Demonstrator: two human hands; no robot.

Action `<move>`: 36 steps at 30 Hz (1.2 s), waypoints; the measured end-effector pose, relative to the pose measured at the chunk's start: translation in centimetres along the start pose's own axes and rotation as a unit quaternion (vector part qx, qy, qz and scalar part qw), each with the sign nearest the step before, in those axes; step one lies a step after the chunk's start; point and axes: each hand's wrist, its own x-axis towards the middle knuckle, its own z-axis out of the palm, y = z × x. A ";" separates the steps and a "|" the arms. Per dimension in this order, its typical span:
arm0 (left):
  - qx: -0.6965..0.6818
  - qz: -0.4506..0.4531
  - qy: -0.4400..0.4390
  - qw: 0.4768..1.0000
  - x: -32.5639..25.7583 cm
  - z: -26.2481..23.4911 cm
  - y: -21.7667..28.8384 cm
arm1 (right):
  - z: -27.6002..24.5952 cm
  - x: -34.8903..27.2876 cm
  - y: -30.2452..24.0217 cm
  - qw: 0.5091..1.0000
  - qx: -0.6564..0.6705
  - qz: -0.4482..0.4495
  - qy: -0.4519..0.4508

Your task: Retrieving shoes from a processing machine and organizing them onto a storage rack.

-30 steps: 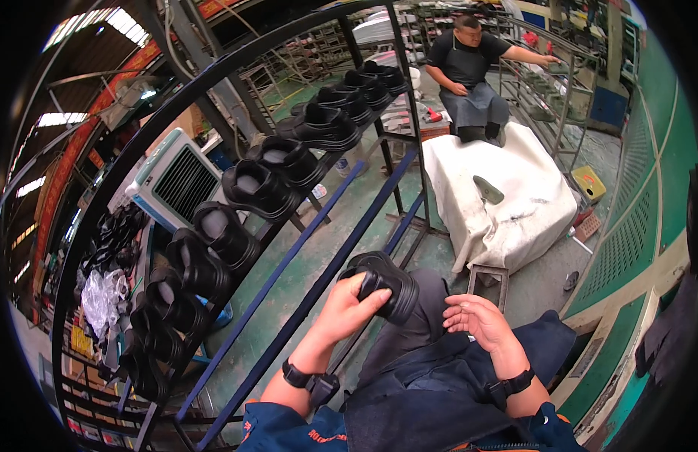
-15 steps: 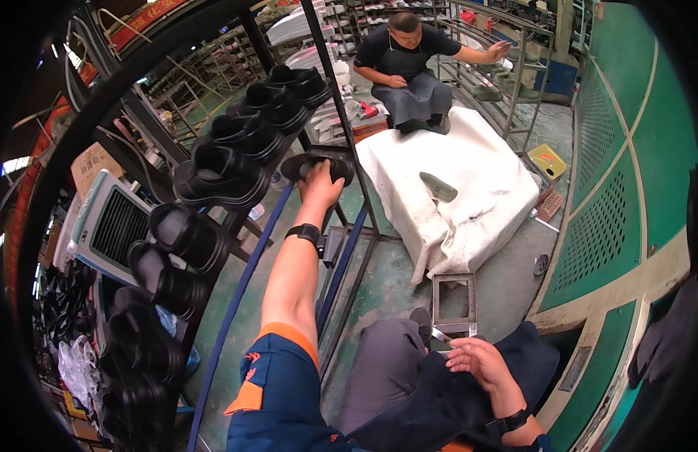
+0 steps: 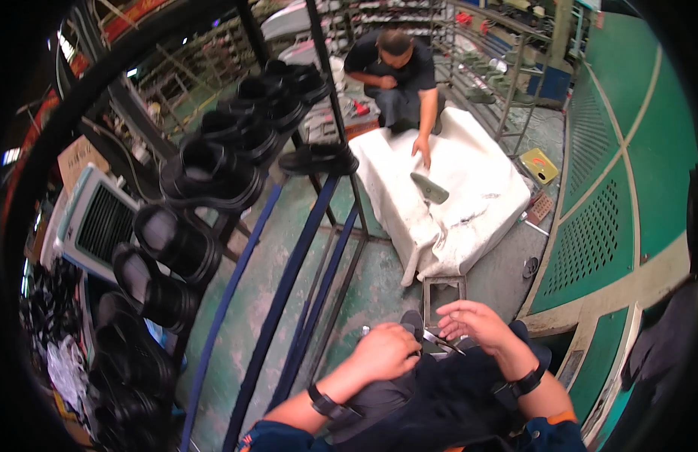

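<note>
My left hand (image 3: 386,350) is over my lap, back upward and fingers curled down. What lies under its fingers is dark and mostly hidden. Close by on the right, my right hand (image 3: 475,327) has loosely bent fingers around a slim metal tool (image 3: 441,343), whose exact kind I cannot make out. A black shoe (image 3: 319,159) rests at the top of the blue-covered rack bars, out of reach of both hands. More black shoes (image 3: 212,172) stand in a row along the rack to the left.
Ahead, a person (image 3: 395,75) sits behind a white-draped block (image 3: 477,196), one hand near a grey-green sole-shaped piece (image 3: 430,188). A metal stool frame (image 3: 444,290) stands before my knees. Green perforated panels (image 3: 590,233) line the right; blue-covered bars (image 3: 277,309) slope down on the left.
My left hand has let go of the black shoe on the rack and come back to my lap. My right hand rose slightly. The other person's arm swung down toward the sole-shaped piece.
</note>
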 end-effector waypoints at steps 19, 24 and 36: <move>0.111 -0.127 0.019 0.986 -1.4 2.3 4.9 | -16.8 -48.7 -4.3 0.855 -0.122 -0.287 0.414; 0.092 -0.125 -0.009 0.988 0.6 2.1 5.7 | -25.6 -61.4 3.0 0.555 -0.008 -0.245 0.795; 0.159 -0.075 0.050 0.983 3.3 3.7 5.9 | -41.8 -70.7 9.9 0.693 -0.184 -0.074 0.693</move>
